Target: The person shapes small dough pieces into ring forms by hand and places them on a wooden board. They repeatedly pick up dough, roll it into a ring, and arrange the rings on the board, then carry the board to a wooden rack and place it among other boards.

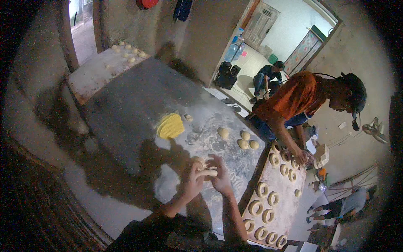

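Note:
Above the floured grey table, my left hand (192,183) and my right hand (221,180) are closed on a piece of pale dough (207,172). It looks like a thick rope bent between my fingers. Whether its ends are joined is hard to tell. Beyond my hands, several round dough balls (243,144) rest on the floury part of the tabletop (126,101). A yellow, flattish mass (170,126) lies farther left, with a small dough scrap (188,118) beside it.
To the right, a floured board (247,210) carries several dough rings (273,198). A co-worker in an orange shirt (289,98) leans over its far end, hands at the rings. More dough balls lie on a board (92,80) at far left. Another person (268,77) sits beyond the doorway.

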Tool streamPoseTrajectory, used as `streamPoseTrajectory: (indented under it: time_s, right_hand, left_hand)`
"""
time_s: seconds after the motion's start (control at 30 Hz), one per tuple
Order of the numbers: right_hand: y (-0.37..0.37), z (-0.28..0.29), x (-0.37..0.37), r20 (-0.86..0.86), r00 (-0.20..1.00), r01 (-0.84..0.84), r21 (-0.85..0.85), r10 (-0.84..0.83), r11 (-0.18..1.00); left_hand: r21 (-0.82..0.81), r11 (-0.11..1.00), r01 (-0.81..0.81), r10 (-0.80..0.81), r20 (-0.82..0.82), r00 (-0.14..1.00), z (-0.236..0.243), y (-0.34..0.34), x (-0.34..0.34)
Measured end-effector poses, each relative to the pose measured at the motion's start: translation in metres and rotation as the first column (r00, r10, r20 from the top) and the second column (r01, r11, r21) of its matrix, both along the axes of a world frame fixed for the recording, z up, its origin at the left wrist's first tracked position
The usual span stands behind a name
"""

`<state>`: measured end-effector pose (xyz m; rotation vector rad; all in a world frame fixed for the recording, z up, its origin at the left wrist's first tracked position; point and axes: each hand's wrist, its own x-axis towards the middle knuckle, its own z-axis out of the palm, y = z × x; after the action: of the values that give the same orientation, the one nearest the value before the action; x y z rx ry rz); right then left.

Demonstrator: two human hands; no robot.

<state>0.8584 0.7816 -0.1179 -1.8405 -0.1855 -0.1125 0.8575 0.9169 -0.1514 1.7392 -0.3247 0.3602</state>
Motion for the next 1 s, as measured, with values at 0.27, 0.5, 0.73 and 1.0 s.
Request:
streamPoseTrajectory:
  time_s: [0.27, 0.5, 0.73, 1.0]
  right_hand:
    - [-0.009, 0.006, -0.026, -0.400, 0.917, 0.299, 0.678, -0.004, 0.672]
    - [-0.022, 0.019, -0.048, -0.083, 0.983, -0.099, 0.525, 0.167, 0.845]
    - [-0.043, 0.040, -0.068, -0.168, 0.978, 0.149, 0.138, -0.125, 0.979]
    - [-0.098, 0.042, -0.117, -0.145, 0.973, 0.212, 0.270, -0.178, 0.939]
  left_hand:
    - [-0.590, 0.779, 0.213, -0.399, -0.205, 0.894, 0.000, -0.002, -0.002]
    - [-0.179, 0.961, 0.209, -0.240, -0.171, 0.956, 0.016, -0.019, -0.019]
    - [-0.242, 0.861, 0.447, -0.504, -0.285, 0.816, 0.025, -0.050, -0.034]
    - [-0.243, 0.856, 0.456, -0.513, -0.286, 0.810, 0.026, -0.111, -0.065]
